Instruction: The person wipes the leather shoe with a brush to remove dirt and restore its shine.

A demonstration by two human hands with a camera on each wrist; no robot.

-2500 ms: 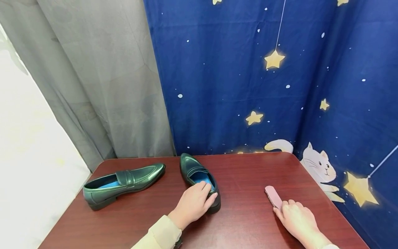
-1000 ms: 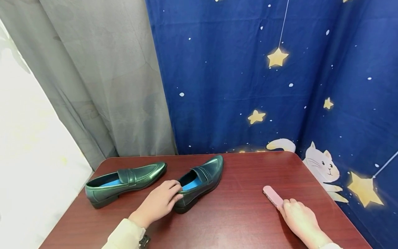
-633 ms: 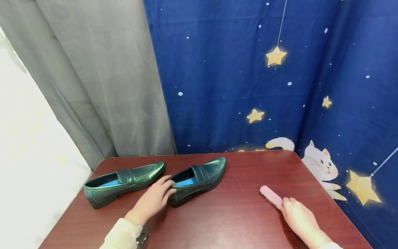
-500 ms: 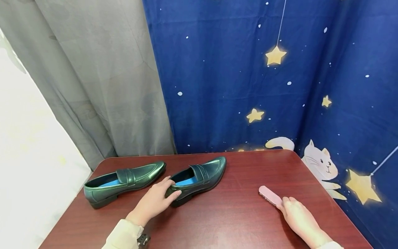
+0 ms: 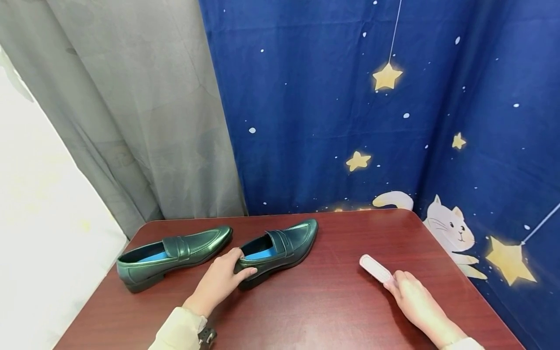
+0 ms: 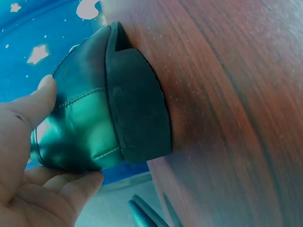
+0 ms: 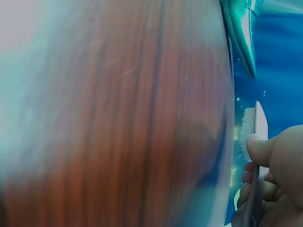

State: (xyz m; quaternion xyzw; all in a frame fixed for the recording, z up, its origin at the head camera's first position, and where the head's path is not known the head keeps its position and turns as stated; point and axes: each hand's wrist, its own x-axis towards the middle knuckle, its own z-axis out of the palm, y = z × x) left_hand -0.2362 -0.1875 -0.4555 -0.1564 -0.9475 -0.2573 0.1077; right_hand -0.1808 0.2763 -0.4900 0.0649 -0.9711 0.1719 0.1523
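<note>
Across the lower middle of the head view, a bare stretch of glossy reddish-brown tabletop (image 5: 332,296) leaves passage between the dark green leather loafer with a blue insole (image 5: 294,248), gripped at its heel by the left hand (image 5: 217,282), and the pale pink bristled brush (image 5: 375,269) in the right hand (image 5: 417,302). At centre left, another dark green leather loafer (image 5: 199,249) crowds that hold; a navy star-printed curtain (image 5: 306,116) bounds the far edge.

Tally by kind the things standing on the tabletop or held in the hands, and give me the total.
Glossy dark green leather-look loafers: 2 (one gripped by the left hand, one standing free)
Pale pink oblong brush: 1 (held by the right hand)
Total: 3
</note>
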